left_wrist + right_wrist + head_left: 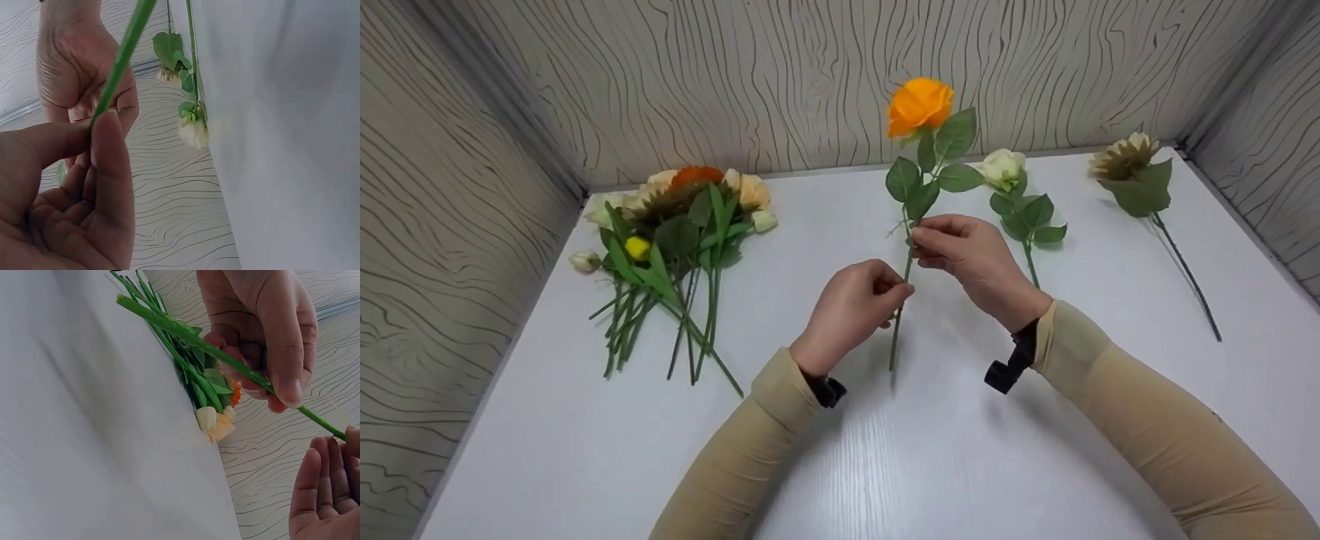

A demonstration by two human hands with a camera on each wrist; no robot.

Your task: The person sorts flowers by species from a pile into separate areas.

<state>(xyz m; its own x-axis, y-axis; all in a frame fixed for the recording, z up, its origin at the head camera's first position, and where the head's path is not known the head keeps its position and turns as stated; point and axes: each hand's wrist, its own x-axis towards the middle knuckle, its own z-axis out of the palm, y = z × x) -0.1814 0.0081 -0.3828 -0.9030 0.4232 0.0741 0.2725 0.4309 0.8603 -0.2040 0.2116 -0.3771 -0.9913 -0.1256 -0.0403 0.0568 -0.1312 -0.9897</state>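
I hold an artificial orange rose upright above the white table. My left hand pinches its green stem at mid-length between thumb and fingers. My right hand pinches the same stem higher up, just under the leaves. In the left wrist view the stem runs from my left hand up to the right hand. The right wrist view shows the stem passing under the left thumb toward my right hand.
A bundle of mixed artificial flowers lies at the table's left. A white rose lies just behind my right hand, and a brownish flower with a long dark stem lies far right. Wood-grain walls enclose three sides.
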